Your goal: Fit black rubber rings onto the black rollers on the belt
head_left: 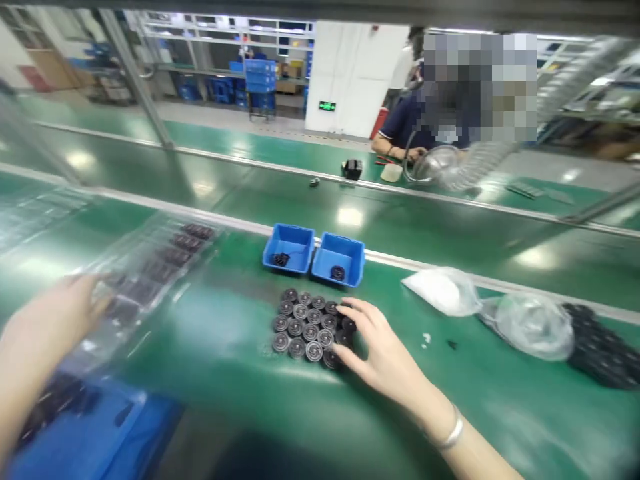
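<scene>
Table (225,403), green and shiny, fills most of the view. One person (407,120) in a dark sleeve is at its far side, beyond a metal rail. Large blue bin (85,443), one, sits at the lower left, with black parts in it too blurred to count. Just above it is one long clear tray (137,257) carrying a row of dark parts, also too blurred for a sure number.

Toward the right lie one black heap (605,350) and two clear bags side by side, one with white contents (440,291) and one crumpled (535,327). Two small blue bins stand near the middle: the left one (295,235) holds a little black clump, the right one (345,247) a black coil-like piece.

Left hand (57,320) is at the near end of the tray; blur leaves it unclear whether its grip is closed on the edge. Right hand (377,340) has an open grip, thumb and fingers spread around the right end of the round black pieces (305,327). These stand packed together in front of the small bins, at least sixteen showing, others partly hidden by the fingers. One silver bracelet (454,430) circles the right wrist. Smallest are a few white scraps (426,340) and one black bit (452,344).
</scene>
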Motion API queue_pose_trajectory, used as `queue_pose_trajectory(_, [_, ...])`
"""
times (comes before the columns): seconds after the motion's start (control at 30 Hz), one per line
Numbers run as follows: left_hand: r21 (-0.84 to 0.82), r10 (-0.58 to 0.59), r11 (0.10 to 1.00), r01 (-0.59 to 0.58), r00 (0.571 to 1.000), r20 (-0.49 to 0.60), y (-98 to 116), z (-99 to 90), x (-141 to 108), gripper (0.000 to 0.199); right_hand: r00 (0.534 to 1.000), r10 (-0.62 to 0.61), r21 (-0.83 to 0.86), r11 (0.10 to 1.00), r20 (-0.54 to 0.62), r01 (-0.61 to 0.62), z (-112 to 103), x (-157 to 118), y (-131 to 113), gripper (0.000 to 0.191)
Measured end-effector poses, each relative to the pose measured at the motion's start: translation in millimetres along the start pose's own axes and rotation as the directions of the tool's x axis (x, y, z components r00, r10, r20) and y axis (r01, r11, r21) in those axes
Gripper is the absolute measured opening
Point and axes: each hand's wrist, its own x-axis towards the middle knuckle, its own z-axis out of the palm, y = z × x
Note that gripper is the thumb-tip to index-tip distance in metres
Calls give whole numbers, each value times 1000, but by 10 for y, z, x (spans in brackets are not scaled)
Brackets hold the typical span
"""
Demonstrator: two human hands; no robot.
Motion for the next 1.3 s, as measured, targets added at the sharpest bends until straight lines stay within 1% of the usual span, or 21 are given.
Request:
queue_pose_trajectory(0.03, [-39,60,997,-60,998,5,183,-29,-35,63,1000,2,-20,1000,15,-2,17,-24,-17,63])
queue_pose_trajectory(0.07, [-130,177,976,-172,984,28,417,-56,-87,63,1000,-3,-42,999,29,5,42,-34,-35,73])
queue_pose_trajectory(0.1, [-236,319,922,-307,948,16,695,-78,-152,66,999,-14,-64,998,42,17,76,-31,-52,81])
queue_pose_trajectory(0.13, [-317,467,841,-439,884,14,1001,-88,-223,73,998,-26,-84,996,57,31,115,-16,-67,88])
queue_pose_trajectory(0.17, [-368,594,759,-537,802,55,1315,-82,-293,85,997,-35,-101,994,73,43,159,5,-79,92])
queue_pose_trajectory(0.23, [-453,765,599,-660,640,78,1888,-19,-407,112,994,-48,-118,991,101,60,244,54,-94,99])
queue_pose_trajectory(0.3, [-511,836,497,-701,544,67,2291,103,-474,123,993,-48,-126,990,108,61,309,86,-101,103])
queue_pose_trajectory(0.33, [-531,855,460,-711,516,49,2415,179,-491,125,993,-43,-130,990,106,57,330,91,-103,104])
queue_pose_trajectory(0.43, [-557,880,365,-746,472,-55,2556,441,-488,111,996,-50,-156,986,77,61,348,71,-102,101])
queue_pose_trajectory(0.5, [-546,874,314,-777,461,-154,2572,610,-460,107,996,-59,-189,980,64,70,329,36,-87,98])
queue_pose_trajectory(0.57, [-538,870,295,-790,455,-191,2611,719,-467,104,998,-45,-221,974,53,56,288,-36,-64,95])
queue_pose_trajectory(0.63, [-537,876,268,-800,434,-210,2704,723,-554,103,999,-27,-239,970,43,36,221,-175,-43,93])
queue_pose_trajectory(0.73, [-535,872,224,-815,412,-264,2963,528,-837,100,999,-10,-234,972,47,20,74,-531,-9,89])
queue_pose_trajectory(0.8, [-551,872,186,-813,396,-290,3211,320,-1066,95,998,19,-227,974,58,-6,-45,-834,32,87])
queue_pose_trajectory(0.83, [-563,878,156,-811,375,-297,3352,216,-1175,91,997,43,-227,974,58,-29,-107,-992,63,87])
queue_pose_trajectory(0.87, [-579,876,139,-804,373,-307,3500,122,-1277,87,996,72,-229,972,54,-58,-169,-1150,101,88])
queue_pose_trajectory(0.93, [-614,891,98,-783,344,-297,3813,-10,-1459,80,990,136,-238,963,33,-124,-294,-1454,210,90])
queue_pose_trajectory(1.0, [-641,903,78,-764,327,-280,4141,-59,-1616,78,980,197,-248,950,13,-188,-424,-1738,363,93])
queue_pose_trajectory(1.1, [-663,922,45,-748,286,-260,4668,-50,-1829,82,963,268,-256,931,-6,-261,-653,-2132,661,97])
queue_pose_trajectory(1.23, [-692,953,41,-720,237,-190,5428,-107,-2052,87,944,324,-269,905,-66,-330,-1005,-2600,1109,97])
queue_pose_trajectory(1.3, [-713,961,17,-701,209,-182,5806,-170,-2126,87,928,356,-282,885,-105,-371,-1167,-2803,1329,93])
